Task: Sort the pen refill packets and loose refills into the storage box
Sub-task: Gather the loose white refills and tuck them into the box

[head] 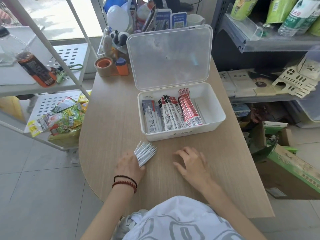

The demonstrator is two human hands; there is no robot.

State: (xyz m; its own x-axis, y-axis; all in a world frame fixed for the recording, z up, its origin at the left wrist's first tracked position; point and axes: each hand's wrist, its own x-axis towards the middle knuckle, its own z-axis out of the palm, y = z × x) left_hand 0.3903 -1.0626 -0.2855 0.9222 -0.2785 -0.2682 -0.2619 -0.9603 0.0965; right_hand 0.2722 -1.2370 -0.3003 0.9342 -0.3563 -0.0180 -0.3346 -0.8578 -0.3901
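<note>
The person's white printed shirt (181, 220) filled the view at the near edge of the desk (112, 118), and both bare forearms reached out over the wood. The left hand (129, 166), with bracelets (125, 183) on its wrist, lay close to the desk's curved left edge. Its fingers and thumb were closed round a fanned bunch of white refill packets (146, 151), their tips pointing toward the box. The right hand (192, 163) rested nearby on the wood, fingers loosely spread, holding nothing.

A strip of bare wood ran between the hands and the storage box (181, 134). The box stood toward the desk's right edge, its front wall just beyond the packet tips and its clear lid (170, 56) upright at the back. Inside, grey-white packets (150, 115) lay at the left, black-and-red packets (170, 113) in the middle and red packets (188, 110) right of them. The right end showed only faint thin sticks, too unclear to name.

Left of the box, bare wood stretched back to a tape roll (104, 66) at the far left corner.
</note>
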